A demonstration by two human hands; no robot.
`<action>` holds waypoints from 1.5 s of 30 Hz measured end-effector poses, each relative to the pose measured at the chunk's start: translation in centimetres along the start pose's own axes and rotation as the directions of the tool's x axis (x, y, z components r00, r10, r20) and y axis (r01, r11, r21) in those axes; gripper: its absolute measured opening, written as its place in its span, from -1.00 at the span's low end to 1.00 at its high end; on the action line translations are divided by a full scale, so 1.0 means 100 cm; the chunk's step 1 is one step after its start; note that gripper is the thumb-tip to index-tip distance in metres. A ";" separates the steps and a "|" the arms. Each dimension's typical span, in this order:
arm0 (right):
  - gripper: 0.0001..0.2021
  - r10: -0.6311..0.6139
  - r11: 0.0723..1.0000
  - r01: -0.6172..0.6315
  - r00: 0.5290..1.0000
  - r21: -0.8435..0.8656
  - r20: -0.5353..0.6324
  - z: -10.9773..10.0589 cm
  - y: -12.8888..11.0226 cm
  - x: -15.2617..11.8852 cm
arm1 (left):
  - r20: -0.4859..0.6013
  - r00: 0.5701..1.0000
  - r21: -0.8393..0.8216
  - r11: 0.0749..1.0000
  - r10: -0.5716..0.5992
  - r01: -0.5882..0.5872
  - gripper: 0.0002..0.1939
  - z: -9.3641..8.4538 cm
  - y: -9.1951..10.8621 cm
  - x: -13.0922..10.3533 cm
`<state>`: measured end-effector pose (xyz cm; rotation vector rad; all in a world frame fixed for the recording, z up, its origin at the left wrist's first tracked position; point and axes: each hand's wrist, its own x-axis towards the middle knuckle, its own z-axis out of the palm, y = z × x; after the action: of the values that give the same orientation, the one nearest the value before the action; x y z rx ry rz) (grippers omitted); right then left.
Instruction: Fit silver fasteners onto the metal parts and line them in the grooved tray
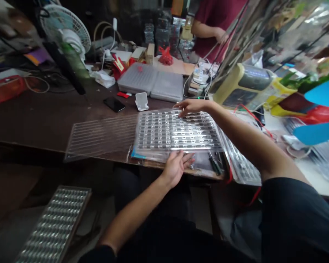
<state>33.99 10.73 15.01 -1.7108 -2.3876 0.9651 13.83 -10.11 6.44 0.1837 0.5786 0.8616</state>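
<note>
A clear plastic tray filled with rows of small shiny metal parts lies in front of me on the dark table. My left hand is palm up at the tray's front edge, its fingertips at or just under the rim, fingers apart. Over the far edge of the tray hovers or rests my right hand, fingers stretched out; contact is hard to make out. To the left, an unfilled clear ridged tray sticks out a little past the table edge. Below the filled tray, green-handled tools show partly.
A phone and a small white stand lie beyond the trays, before grey cases. Another filled tray is low at left; one more lies at right. A fan stands back left. Another person is behind.
</note>
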 end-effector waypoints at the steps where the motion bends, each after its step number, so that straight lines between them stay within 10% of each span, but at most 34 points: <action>1: -0.34 0.026 0.999 -0.027 1.000 -0.037 -0.008 -0.008 0.007 0.012 | 0.004 1.000 -0.056 0.998 -0.022 0.023 -0.82 0.009 0.002 0.013; 14: -0.38 0.139 0.988 -0.134 0.988 -0.074 0.071 -0.014 0.059 0.110 | -0.063 0.975 -0.319 0.930 -0.213 0.183 -0.80 0.044 0.014 0.108; 23: -0.44 0.141 0.990 -0.141 0.990 -0.009 -0.005 -0.004 0.048 0.121 | 0.039 0.944 -0.046 0.944 -0.326 0.328 -0.79 0.046 0.035 0.093; 27: -0.41 0.135 0.980 -0.160 0.970 -0.116 -0.203 0.002 0.044 0.092 | 0.254 0.957 0.281 0.958 -0.140 0.066 -0.71 0.021 0.064 0.056; 29: -0.43 0.100 0.980 -0.153 0.932 -0.130 -0.348 0.010 0.052 0.062 | 0.338 0.938 0.562 0.784 0.073 -0.263 -0.73 -0.007 0.085 0.041; 31: -0.47 0.061 0.985 -0.133 0.862 -0.109 -0.503 0.021 0.066 0.027 | 0.353 0.882 0.800 0.389 0.312 -0.457 -0.71 -0.041 0.104 0.034; 33: -0.43 0.121 0.987 -0.159 0.783 -0.008 -0.610 0.036 0.081 -0.007 | 0.352 0.819 0.923 -0.023 0.453 -0.384 -0.54 -0.071 0.116 0.036; 36: -0.27 0.373 0.928 -0.287 0.712 0.237 -0.595 0.055 0.099 -0.038 | 0.385 0.797 0.898 -0.389 0.466 -0.207 -0.36 -0.098 0.118 0.045; 45: -0.22 0.475 0.873 -0.311 0.721 0.376 -0.505 0.061 0.104 -0.043 | 0.479 0.757 0.799 -0.578 0.444 -0.167 -0.46 -0.095 0.115 0.062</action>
<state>42.05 6.19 6.14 -2.0665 -1.4608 0.6077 4.09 1.30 0.37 2.3139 1.4479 0.7402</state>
